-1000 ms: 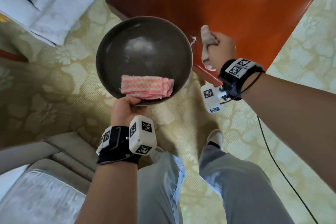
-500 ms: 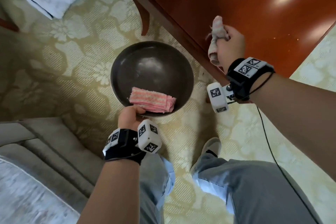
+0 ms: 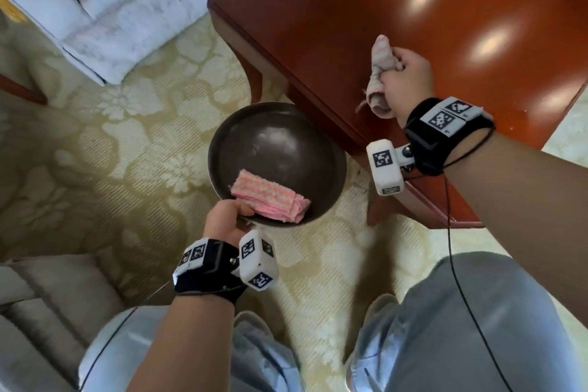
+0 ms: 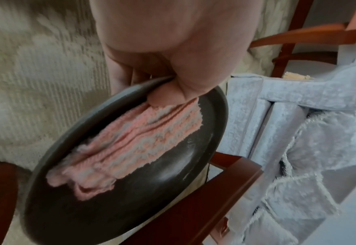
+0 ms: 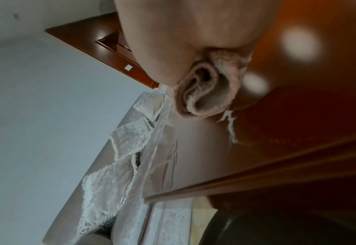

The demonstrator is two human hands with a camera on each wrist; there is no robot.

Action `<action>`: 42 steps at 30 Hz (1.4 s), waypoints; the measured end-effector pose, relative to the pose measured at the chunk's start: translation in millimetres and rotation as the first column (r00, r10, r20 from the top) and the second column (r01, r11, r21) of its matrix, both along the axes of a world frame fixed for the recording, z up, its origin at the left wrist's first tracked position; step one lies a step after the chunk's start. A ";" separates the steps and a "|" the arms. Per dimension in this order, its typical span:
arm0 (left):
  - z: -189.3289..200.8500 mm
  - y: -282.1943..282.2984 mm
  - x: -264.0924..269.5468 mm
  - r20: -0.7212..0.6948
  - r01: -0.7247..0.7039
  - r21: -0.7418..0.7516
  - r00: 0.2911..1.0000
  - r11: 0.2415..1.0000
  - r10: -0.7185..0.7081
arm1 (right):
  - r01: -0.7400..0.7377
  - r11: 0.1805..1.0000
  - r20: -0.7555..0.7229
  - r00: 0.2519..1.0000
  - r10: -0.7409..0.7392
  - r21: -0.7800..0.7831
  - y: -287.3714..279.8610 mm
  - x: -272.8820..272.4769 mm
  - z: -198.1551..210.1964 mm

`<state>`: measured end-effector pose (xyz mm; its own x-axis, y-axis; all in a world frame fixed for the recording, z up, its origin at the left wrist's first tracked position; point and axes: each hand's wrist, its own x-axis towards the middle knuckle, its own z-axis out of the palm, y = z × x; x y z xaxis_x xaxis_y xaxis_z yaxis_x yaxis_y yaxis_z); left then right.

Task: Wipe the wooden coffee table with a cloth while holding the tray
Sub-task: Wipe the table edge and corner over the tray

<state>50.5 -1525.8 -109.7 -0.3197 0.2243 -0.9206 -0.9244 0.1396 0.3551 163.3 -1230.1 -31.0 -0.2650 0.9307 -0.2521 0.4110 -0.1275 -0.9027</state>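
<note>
Wooden coffee table (image 3: 397, 25): red-brown, shiny, w/ bright light spots on top. Corner & one leg seen at left in head view.

Cloth (image 3: 380, 73) bunched up, pale pink-grey, w/ a loose thread hanging. Squeezed in right hand (image 3: 410, 76), fingers curled tight round it. Held over the table top near its front edge; touching the wood or just above, can't tell. Folds of the cloth (image 5: 204, 92) seen close in right wrist view, wood (image 5: 298, 116) right behind.

Tray (image 3: 280, 149): round, dark, a bit shiny, out in front of the table edge & lower, over the floor. Left hand (image 3: 226, 219) grips its near rim, thumb on top, fingers under. Folded pink & white striped towel (image 3: 270, 200) lies in the tray near the thumb. In left wrist view thumb (image 4: 168, 92) presses on the towel end (image 4: 131, 149) & tray (image 4: 68, 215) looks tilted.

Floor: cream & gold carpet w/ flower shapes (image 3: 111, 153). Pale fluffy sofa (image 3: 95, 9) top left, grey seat (image 3: 38, 328) bottom left. Legs in light grey trousers (image 3: 445, 328) at bottom.
</note>
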 end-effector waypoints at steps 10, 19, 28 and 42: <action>-16.1 23.1 -0.7 -0.146 0.202 0.113 0.972 0.973 -0.185 | 0.020 0.988 0.112 0.993 -0.038 0.151 38.7 14.4 -13.4; -36.1 11.2 14.1 -0.141 0.188 0.228 0.977 0.955 -0.158 | -0.084 0.980 0.339 0.940 0.018 0.182 40.9 37.3 -3.3; -29.9 9.4 21.7 -0.153 0.195 0.253 0.975 0.948 -0.159 | -0.303 0.909 0.677 0.735 0.031 0.287 53.6 29.6 12.5; -35.3 9.9 17.4 -0.100 0.198 0.284 0.979 0.938 -0.176 | -0.569 0.793 0.898 0.434 0.065 0.217 51.9 16.0 8.5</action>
<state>67.9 -1515.9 -145.1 -0.3092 0.5412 -0.7820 -0.8620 0.1878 0.4708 179.3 -1178.2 -22.6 -0.4682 0.8737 -0.1320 0.8816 0.4720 -0.0029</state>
